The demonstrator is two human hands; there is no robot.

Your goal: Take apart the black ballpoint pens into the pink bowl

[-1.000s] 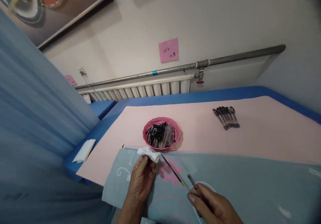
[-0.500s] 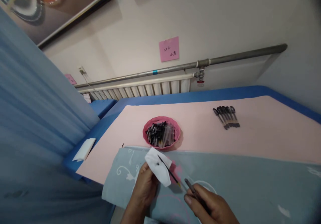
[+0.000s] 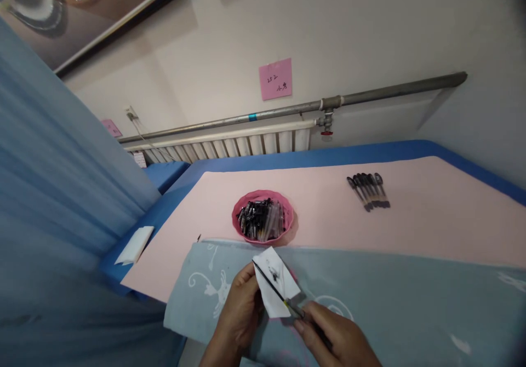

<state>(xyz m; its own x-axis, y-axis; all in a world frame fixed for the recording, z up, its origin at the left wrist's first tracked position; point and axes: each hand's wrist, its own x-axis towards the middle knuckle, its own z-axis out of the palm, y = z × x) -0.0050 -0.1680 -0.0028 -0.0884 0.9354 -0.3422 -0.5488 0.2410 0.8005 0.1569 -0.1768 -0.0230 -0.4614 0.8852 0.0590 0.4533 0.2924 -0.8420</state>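
Observation:
My left hand [image 3: 240,315] pinches a white tissue [image 3: 277,287] marked with black ink spots, holding it up over the grey-blue patterned cloth [image 3: 390,301]. My right hand [image 3: 335,339] grips the rear end of a thin black pen refill [image 3: 269,283], whose tip lies against the tissue's upper left edge. Just beyond, a pink bowl [image 3: 263,220] holds several black and clear pen parts. A row of several black pens [image 3: 369,190] lies on the pink sheet [image 3: 329,213] at the far right.
A blue-covered table edge [image 3: 312,156] runs along the back, by a white radiator [image 3: 230,145] and a grey pipe [image 3: 370,96]. A folded white tissue [image 3: 133,245] lies at the left edge. A blue curtain [image 3: 53,191] hangs on the left.
My left hand turned the tissue upright and to the right. My right hand moved left and drew the refill across it, and ink spots now show on the tissue.

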